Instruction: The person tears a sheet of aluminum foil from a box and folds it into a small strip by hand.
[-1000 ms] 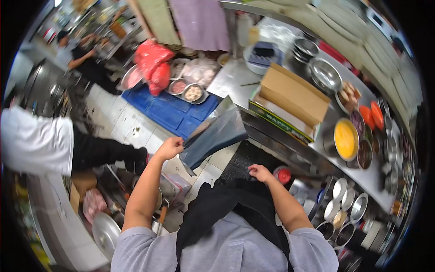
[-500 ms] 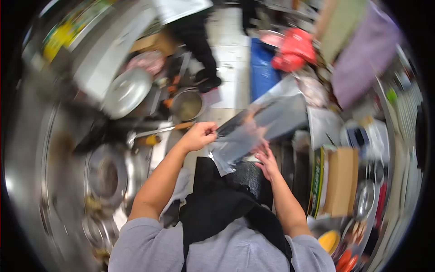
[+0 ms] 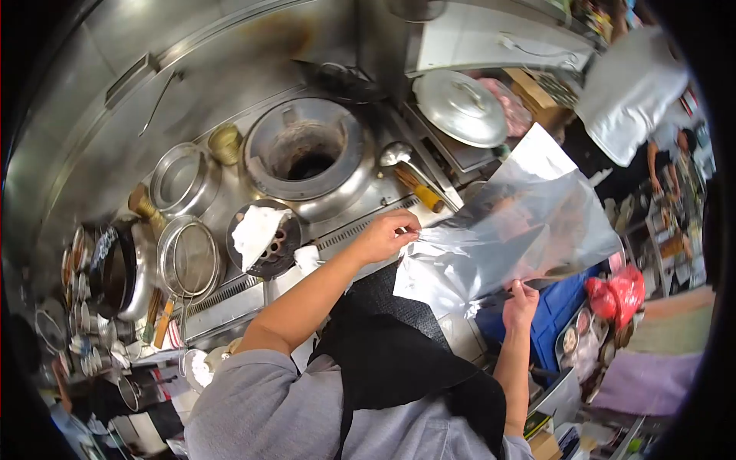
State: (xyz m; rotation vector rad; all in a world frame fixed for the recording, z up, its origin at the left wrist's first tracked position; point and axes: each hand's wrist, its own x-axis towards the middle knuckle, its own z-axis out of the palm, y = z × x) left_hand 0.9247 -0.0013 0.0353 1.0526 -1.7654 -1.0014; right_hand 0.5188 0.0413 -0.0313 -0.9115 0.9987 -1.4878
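Observation:
A large sheet of aluminium foil (image 3: 537,215) is stretched out in front of me, shiny and creased near its left end. My left hand (image 3: 389,236) pinches that crumpled left end between thumb and fingers. On the near edge, my right hand (image 3: 521,303) grips the foil with its fingertips. Just beyond my left hand are a metal ladle (image 3: 399,156) and a yellow-handled tool (image 3: 420,190), both lying on the steel stove top.
A round wok burner (image 3: 305,149) stands ahead on the stove. To its left are a steel pot (image 3: 181,180), a wire strainer (image 3: 188,257) and a perforated ladle (image 3: 282,245) with a white cloth. A lidded pan (image 3: 461,107) and a blue bin (image 3: 537,322) are on the right.
My view and body have turned left from the aisle towards the stove. The foil is now spread wider, and my right hand, earlier open beside it, has closed on its edge.

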